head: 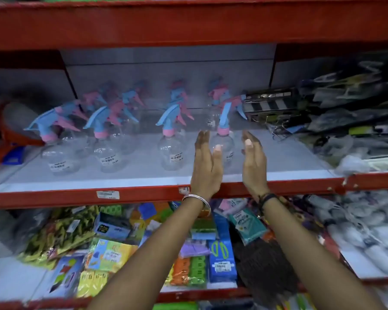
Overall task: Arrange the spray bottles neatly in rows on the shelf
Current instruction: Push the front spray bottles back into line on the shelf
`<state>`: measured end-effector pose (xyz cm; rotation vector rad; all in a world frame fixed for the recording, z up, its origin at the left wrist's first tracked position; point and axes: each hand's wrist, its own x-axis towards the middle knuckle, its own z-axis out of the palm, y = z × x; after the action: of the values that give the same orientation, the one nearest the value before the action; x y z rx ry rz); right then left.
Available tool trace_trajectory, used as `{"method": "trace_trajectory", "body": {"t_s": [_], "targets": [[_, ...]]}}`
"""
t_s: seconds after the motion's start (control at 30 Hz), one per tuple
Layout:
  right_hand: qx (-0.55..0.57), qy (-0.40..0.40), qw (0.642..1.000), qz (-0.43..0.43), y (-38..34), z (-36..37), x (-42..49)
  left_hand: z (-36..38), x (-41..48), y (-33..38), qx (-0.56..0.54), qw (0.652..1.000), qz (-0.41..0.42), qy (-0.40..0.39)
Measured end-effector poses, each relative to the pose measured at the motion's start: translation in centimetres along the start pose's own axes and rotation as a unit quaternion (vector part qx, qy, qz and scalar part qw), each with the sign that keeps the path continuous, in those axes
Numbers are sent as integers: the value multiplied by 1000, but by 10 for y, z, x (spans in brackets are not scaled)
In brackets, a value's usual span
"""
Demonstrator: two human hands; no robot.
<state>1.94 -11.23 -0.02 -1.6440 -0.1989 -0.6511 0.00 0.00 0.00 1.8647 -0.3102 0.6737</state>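
Several clear spray bottles with blue and pink trigger heads stand on the white shelf [278, 157] in rough rows going back. The front row holds a bottle at the left [61, 157], a second [108, 155], a third [170, 153] and a rightmost one [225, 144]. My left hand [205, 162] and my right hand [253, 162] are flat and upright on either side of that rightmost bottle. The left thumb rests close to its body, while the right hand stands apart from it. Neither hand grips anything.
A red shelf lip [143, 193] runs along the front, with another red shelf overhead. Black packaged goods [345, 108] crowd the right end, and a red-rimmed item [18, 126] sits at the left. Coloured packets [112, 253] fill the shelf below.
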Motion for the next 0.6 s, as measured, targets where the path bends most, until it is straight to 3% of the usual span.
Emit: {"method": "trace_trajectory", "body": {"t_s": [0.23, 0.37, 0.6], "targets": [[22, -84, 984, 155, 5, 1, 19, 3, 15, -2, -9, 991, -131, -41], [45, -122, 977, 166, 5, -1, 20, 2, 19, -5, -9, 990, -131, -58], [50, -66, 985, 151, 0, -7, 11, -4, 10, 5, -9, 988, -146, -55]]}}
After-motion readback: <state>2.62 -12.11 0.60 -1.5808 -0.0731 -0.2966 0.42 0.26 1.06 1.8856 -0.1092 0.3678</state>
